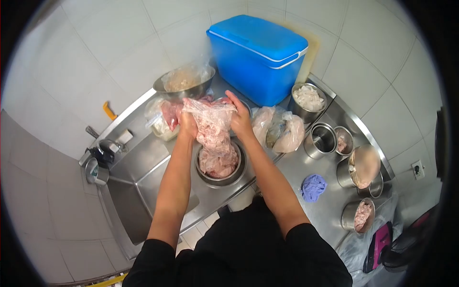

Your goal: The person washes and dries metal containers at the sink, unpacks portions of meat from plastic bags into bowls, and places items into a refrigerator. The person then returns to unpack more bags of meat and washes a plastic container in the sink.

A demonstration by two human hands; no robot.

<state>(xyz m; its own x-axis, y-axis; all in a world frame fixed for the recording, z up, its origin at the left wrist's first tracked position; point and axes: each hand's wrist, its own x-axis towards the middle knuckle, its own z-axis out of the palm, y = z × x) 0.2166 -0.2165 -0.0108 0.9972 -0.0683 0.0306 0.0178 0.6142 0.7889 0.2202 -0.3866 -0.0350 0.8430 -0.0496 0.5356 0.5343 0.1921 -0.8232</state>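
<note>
Between my two hands hangs a clear plastic bag of raw meat [210,122], its lower end over a round steel pot [244,167]. Pale pink meat [218,161] fills the pot and meets the meat from the bag. My left hand [188,125] grips the bag's left side, its fingers partly hidden behind the plastic. On the right side, my right hand [240,118] holds the bag's edge with some fingers stretched upward. Behind my left hand is a bag of redder meat [170,114]. Filled clear bags [289,134] lie right of my right hand.
A blue cooler [258,60] stands against the wall, beside a steel bowl [191,90] holding a bag. Several steel pots [321,141] line the right counter, near a purple cloth [314,187]. The sink [126,205] is at left, with a faucet [112,145].
</note>
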